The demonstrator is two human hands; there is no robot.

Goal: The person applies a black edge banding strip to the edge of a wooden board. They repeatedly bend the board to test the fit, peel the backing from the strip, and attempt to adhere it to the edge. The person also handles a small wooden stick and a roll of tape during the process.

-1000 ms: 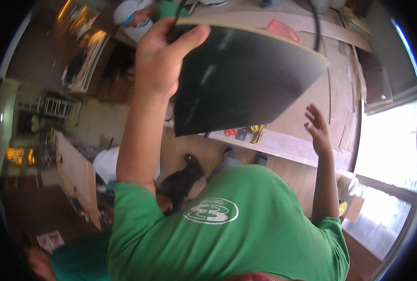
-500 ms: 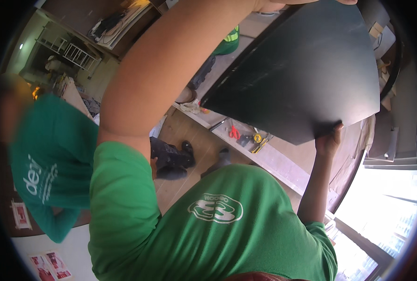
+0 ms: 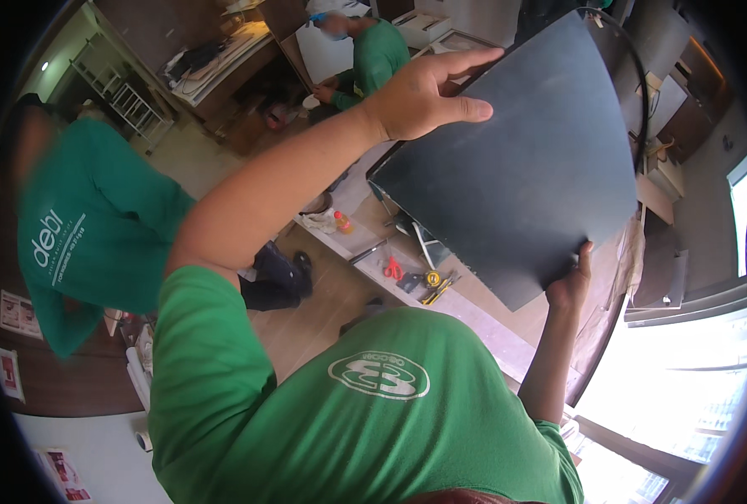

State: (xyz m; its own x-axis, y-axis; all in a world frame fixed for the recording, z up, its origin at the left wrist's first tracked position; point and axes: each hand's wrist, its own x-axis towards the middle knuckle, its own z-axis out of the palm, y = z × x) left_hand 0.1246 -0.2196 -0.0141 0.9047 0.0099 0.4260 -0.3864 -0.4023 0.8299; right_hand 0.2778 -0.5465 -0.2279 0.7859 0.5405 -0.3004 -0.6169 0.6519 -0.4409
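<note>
A large dark grey sheet panel (image 3: 516,160) is held up in front of me, tilted over the bench. My left hand (image 3: 428,97) grips its far left edge, thumb on the face and the other fingers along or behind the edge. At the near right edge, my right hand (image 3: 569,284) holds the panel with its thumb on the face; its other fingers are largely hidden behind. Below the panel's near edge lie red-handled scissors (image 3: 393,269), a yellow tape measure (image 3: 432,280) and several slim tools on the bench.
The pale workbench (image 3: 482,312) runs diagonally ahead of me. A small bottle with a red cap (image 3: 341,222) stands on its left part. A co-worker in green (image 3: 96,210) is close on my left; another person (image 3: 377,59) is beyond the bench. A bright window (image 3: 684,378) is at right.
My left hand has come down from the panel's top into full view, now on its far left edge. The panel has shifted slightly left in view. The person beyond the bench shows more.
</note>
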